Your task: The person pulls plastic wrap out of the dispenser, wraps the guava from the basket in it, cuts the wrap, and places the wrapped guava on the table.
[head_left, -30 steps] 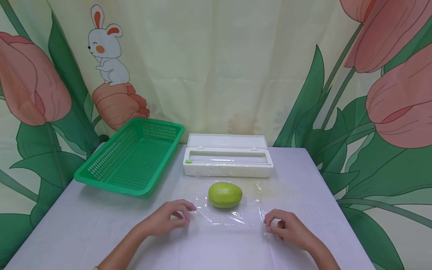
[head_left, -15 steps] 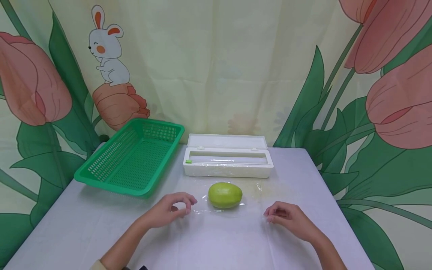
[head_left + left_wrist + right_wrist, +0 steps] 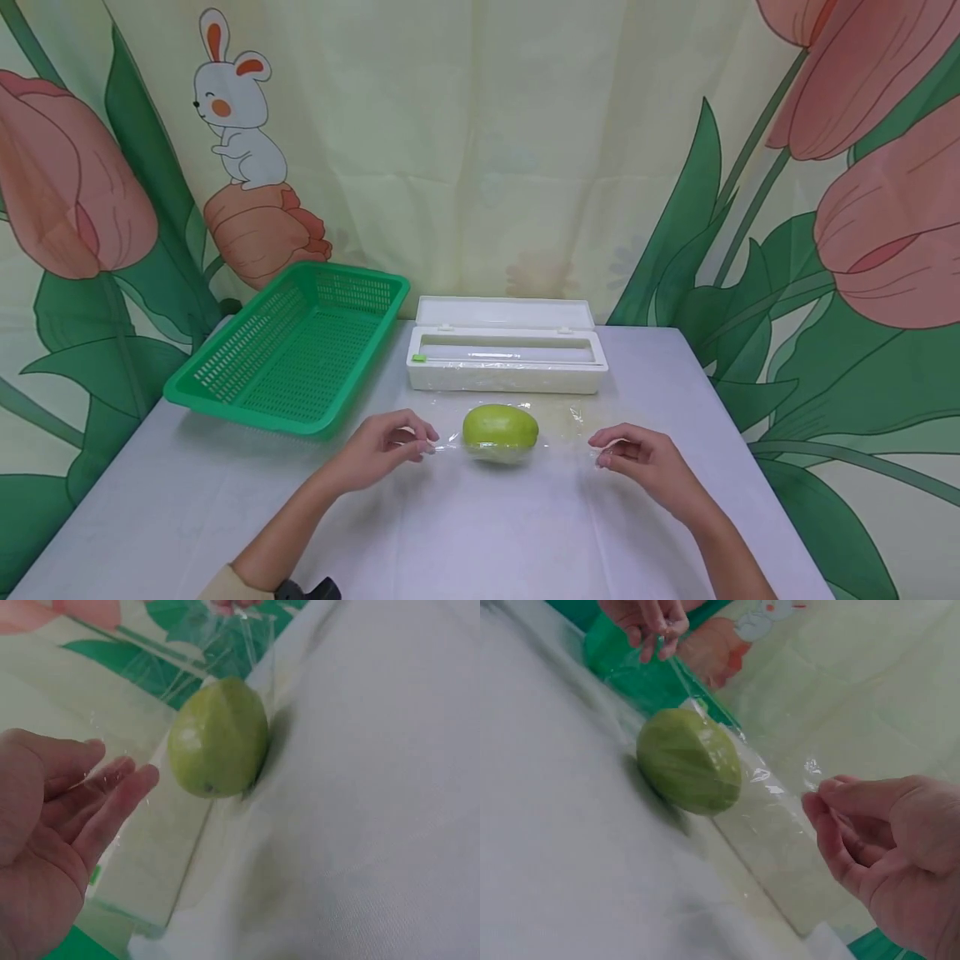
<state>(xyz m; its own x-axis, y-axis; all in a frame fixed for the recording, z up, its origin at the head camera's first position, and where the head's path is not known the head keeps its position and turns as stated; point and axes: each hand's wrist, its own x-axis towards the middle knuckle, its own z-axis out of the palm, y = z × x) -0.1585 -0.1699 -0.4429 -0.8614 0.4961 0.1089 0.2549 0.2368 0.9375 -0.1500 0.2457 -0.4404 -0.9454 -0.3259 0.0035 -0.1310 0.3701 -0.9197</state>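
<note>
A green oval fruit (image 3: 500,427) lies on a sheet of clear plastic wrap (image 3: 576,415) in the middle of the table. The near edge of the wrap is raised and crosses the front of the fruit. To the left of the fruit, my left hand (image 3: 392,448) pinches one corner of that edge between thumb and fingers. On the other side my right hand (image 3: 643,463) pinches the opposite corner, its thumb (image 3: 855,796) against the index finger in the right wrist view. The wrap is transparent, so its exact outline is hard to follow.
Behind the fruit stands a white plastic wrap dispenser (image 3: 508,379) with its lid raised and a roll inside. A green plastic basket (image 3: 330,417) sits at the back left. A printed curtain (image 3: 480,167) hangs behind the white-covered table (image 3: 480,542).
Both hands have moved up and away from me, carrying the near edge of the plastic wrap to the front of the fruit. The fruit, dispenser and basket stayed in place.
</note>
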